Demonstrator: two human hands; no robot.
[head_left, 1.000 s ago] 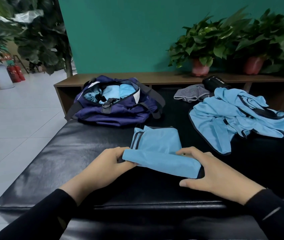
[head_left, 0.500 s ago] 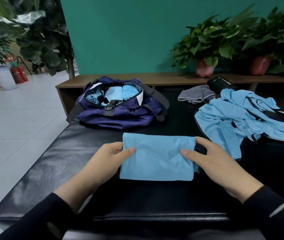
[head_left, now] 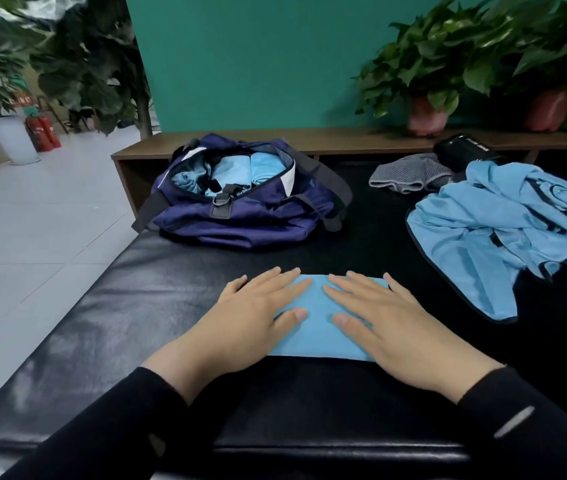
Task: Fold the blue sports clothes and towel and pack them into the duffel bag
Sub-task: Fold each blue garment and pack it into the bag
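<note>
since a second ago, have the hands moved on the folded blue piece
Yes. Both hands, left and right, left its side edges and now press flat on top of the folded blue piece, fingers pointing toward the duffel bag.

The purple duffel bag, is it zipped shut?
No, the purple duffel bag gapes open, with folded light blue clothes showing inside.

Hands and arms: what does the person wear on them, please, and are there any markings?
Both hands, left and right, are bare, with no gloves. Both arms wear long black sleeves ending at the wrists. The right sleeve carries a short pale grey stripe; the left sleeve shows a faint pale mark.
</note>
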